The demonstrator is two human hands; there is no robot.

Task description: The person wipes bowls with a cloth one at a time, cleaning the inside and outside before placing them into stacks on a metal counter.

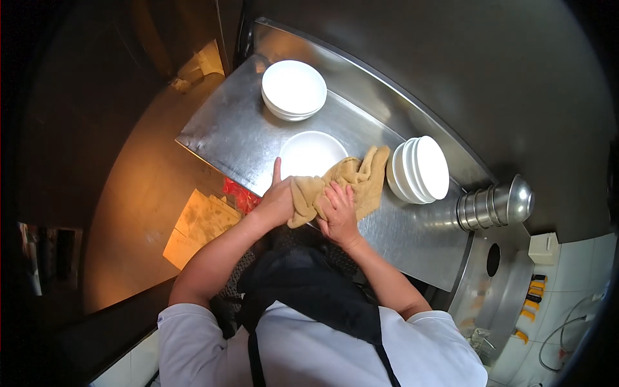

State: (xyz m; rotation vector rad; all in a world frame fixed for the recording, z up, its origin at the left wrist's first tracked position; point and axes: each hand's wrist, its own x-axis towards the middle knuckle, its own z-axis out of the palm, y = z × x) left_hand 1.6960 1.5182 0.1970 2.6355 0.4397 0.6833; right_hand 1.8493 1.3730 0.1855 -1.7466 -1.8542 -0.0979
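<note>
A white bowl [313, 153] is at the near edge of the steel counter, partly covered by a tan cloth [367, 187]. My left hand [277, 199] is at the bowl's left side, its index finger stretched along the rim and a fold of the cloth against the palm. On the right, my right hand [338, 209] presses its bent fingers into the cloth over the bowl's near right side. Stacked white bowls [294, 88] stand farther back on the left. Another stack of white bowls [431, 169] leans on its side to the right of the cloth.
The steel counter [219, 132] has a raised back edge. Nested metal bowls [514, 200] lie at its right end, beside a steel surface with a dark round hole [493, 260]. Stained cardboard [198, 227] and a red bag [241, 195] are below the counter's left side.
</note>
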